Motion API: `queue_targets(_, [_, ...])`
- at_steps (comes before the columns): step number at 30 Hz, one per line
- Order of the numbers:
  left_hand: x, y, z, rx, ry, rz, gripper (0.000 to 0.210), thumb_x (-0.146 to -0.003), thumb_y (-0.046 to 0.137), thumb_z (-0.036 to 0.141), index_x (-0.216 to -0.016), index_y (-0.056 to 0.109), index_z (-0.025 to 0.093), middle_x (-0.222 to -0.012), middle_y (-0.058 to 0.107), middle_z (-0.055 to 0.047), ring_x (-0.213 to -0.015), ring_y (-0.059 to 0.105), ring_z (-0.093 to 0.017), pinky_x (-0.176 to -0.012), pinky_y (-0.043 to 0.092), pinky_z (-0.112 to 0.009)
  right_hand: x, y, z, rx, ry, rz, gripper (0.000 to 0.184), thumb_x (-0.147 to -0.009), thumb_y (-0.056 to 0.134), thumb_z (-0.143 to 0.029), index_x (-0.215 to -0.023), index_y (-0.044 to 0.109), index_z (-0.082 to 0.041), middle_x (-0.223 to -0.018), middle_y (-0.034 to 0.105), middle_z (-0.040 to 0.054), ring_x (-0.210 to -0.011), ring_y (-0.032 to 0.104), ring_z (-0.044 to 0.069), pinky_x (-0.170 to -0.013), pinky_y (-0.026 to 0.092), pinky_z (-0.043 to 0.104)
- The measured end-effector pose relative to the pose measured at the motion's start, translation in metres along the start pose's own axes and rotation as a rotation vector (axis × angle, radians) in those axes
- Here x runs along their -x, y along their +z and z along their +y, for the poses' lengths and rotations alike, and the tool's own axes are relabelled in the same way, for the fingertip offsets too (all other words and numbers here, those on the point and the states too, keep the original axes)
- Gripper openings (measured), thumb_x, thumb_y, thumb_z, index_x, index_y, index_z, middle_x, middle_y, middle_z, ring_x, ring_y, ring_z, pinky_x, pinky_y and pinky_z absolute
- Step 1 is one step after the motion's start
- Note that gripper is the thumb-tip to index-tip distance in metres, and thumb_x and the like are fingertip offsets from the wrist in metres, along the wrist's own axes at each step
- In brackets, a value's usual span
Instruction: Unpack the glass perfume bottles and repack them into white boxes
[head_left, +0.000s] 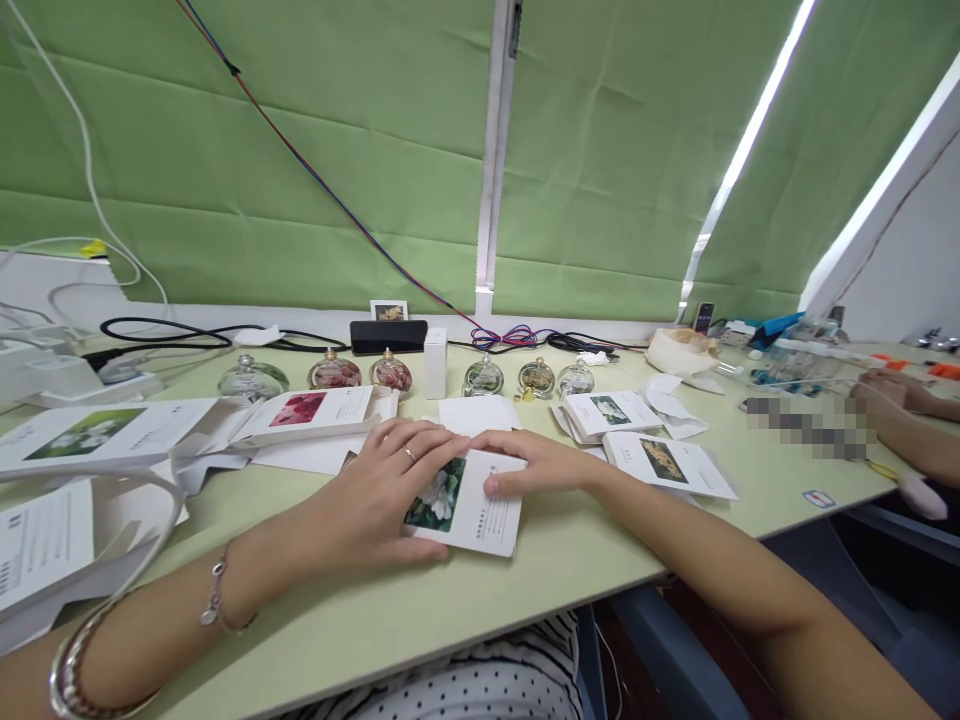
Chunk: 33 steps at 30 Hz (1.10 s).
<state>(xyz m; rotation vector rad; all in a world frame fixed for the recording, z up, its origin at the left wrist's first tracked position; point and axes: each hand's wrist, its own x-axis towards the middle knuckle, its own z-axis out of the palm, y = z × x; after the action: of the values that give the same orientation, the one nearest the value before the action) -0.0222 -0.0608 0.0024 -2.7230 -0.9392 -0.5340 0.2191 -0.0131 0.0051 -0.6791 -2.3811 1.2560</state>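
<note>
A small white cardboard box [495, 520] with a white flower picture and print lies on the table near its front edge. Across its left part rests my left hand [386, 490], fingers over the far side and thumb along the near edge, gripping it. My right hand [536, 462] holds the far right corner, thumb on the printed face. Part of the picture is hidden under the left hand. Just behind lies a white sheet [476, 412], and a slim upright white box [435, 365] stands farther back.
Several round glass bottles stand in a row, among them a red bottle [334, 370] and a clear bottle [253, 378]. Flattened picture boxes [116, 430] lie left, others [671, 465] right. A black phone [388, 336] leans behind. At right are another person's hands [892, 395].
</note>
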Motion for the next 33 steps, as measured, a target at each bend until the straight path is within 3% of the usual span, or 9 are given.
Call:
queue_targets(3, [0.0, 0.002, 0.003, -0.046, -0.072, 0.139, 0.066, -0.08, 0.058, 0.044, -0.136, 0.03, 0.026, -0.14, 0.04, -0.011, -0.132, 0.032, -0.032, -0.112, 0.018, -0.05, 0.002, -0.001, -0.007, 0.027, -0.038, 0.25, 0.041, -0.074, 0.066, -0.037, -0.109, 0.053, -0.02, -0.104, 0.061, 0.0032, -0.09, 0.058, 0.017, -0.079, 0.048, 0.031])
queue_targets(7, [0.0, 0.003, 0.0, 0.004, -0.228, 0.258, 0.059, -0.088, 0.044, 0.039, -0.138, 0.017, 0.021, -0.15, 0.022, -0.015, -0.14, 0.019, -0.029, -0.112, 0.023, -0.049, 0.001, -0.008, -0.003, 0.001, -0.098, 0.757, 0.04, -0.076, 0.059, -0.042, -0.108, 0.045, -0.022, -0.106, 0.057, 0.0054, -0.095, 0.057, 0.02, -0.08, 0.049, 0.033])
queue_targets(10, [0.0, 0.008, -0.005, 0.089, -0.308, 0.013, 0.062, -0.088, 0.042, 0.042, -0.14, 0.019, 0.016, -0.147, 0.031, -0.017, -0.136, 0.029, -0.031, -0.11, 0.028, -0.049, -0.001, -0.012, 0.002, 0.002, -0.148, 1.043, 0.04, -0.083, 0.048, -0.046, -0.111, 0.034, -0.023, -0.116, 0.051, 0.0092, -0.107, 0.053, 0.02, -0.091, 0.047, 0.034])
queue_targets(12, [0.001, 0.01, -0.009, 0.142, -0.377, -0.199, 0.065, -0.088, 0.04, 0.047, -0.141, 0.023, 0.013, -0.146, 0.036, -0.017, -0.133, 0.036, -0.031, -0.108, 0.032, -0.047, -0.002, -0.011, 0.003, -0.032, -0.163, 1.132, 0.036, -0.087, 0.039, -0.047, -0.112, 0.028, -0.023, -0.122, 0.047, 0.0111, -0.116, 0.05, 0.019, -0.098, 0.043, 0.036])
queue_targets(14, [0.002, 0.01, -0.012, 0.16, -0.404, -0.309, 0.064, -0.089, 0.036, 0.05, -0.14, 0.029, 0.012, -0.145, 0.039, -0.016, -0.131, 0.039, -0.031, -0.106, 0.033, -0.044, -0.003, -0.01, 0.003, -0.073, -0.161, 1.161, 0.033, -0.09, 0.033, -0.046, -0.113, 0.025, -0.024, -0.126, 0.044, 0.0118, -0.121, 0.046, 0.018, -0.103, 0.039, 0.037])
queue_targets(19, [0.0, 0.0, -0.009, 0.093, -0.365, -0.343, 0.051, -0.09, 0.036, 0.046, -0.13, 0.043, 0.016, -0.126, 0.057, -0.015, -0.114, 0.053, -0.03, -0.093, 0.04, -0.041, -0.006, -0.009, 0.009, -0.025, -0.102, 1.127, 0.036, -0.083, 0.044, -0.042, -0.107, 0.024, -0.024, -0.121, 0.044, 0.0109, -0.117, 0.047, 0.018, -0.101, 0.041, 0.037])
queue_targets(25, [-0.007, -0.008, 0.006, 0.054, -0.296, -0.393, 0.027, -0.089, 0.036, 0.038, -0.096, 0.054, 0.019, -0.085, 0.065, -0.008, -0.079, 0.06, -0.025, -0.068, 0.042, -0.035, -0.008, -0.009, 0.018, 0.4, 0.152, 0.956, 0.046, -0.079, 0.047, -0.028, -0.116, 0.021, -0.02, -0.112, 0.049, 0.0138, -0.107, 0.052, 0.027, -0.095, 0.038, 0.051])
queue_targets(29, [-0.007, -0.007, 0.007, 0.026, -0.317, -0.365, 0.024, -0.087, 0.036, 0.036, -0.091, 0.054, 0.02, -0.081, 0.064, -0.008, -0.072, 0.06, -0.023, -0.062, 0.04, -0.033, -0.007, -0.005, 0.021, 0.603, 0.256, 0.793, 0.043, -0.084, 0.041, -0.027, -0.121, 0.021, -0.019, -0.123, 0.043, 0.0182, -0.102, 0.056, 0.03, -0.082, 0.045, 0.049])
queue_targets(33, [-0.006, -0.003, 0.002, 0.028, -0.396, -0.36, 0.031, -0.088, 0.035, 0.041, -0.104, 0.052, 0.02, -0.079, 0.066, -0.008, -0.073, 0.062, -0.024, -0.062, 0.042, -0.032, -0.004, -0.008, 0.02, 0.694, 0.364, 0.76, 0.051, -0.082, 0.044, -0.023, -0.127, 0.021, -0.019, -0.129, 0.042, 0.0196, -0.101, 0.058, 0.031, -0.08, 0.047, 0.047])
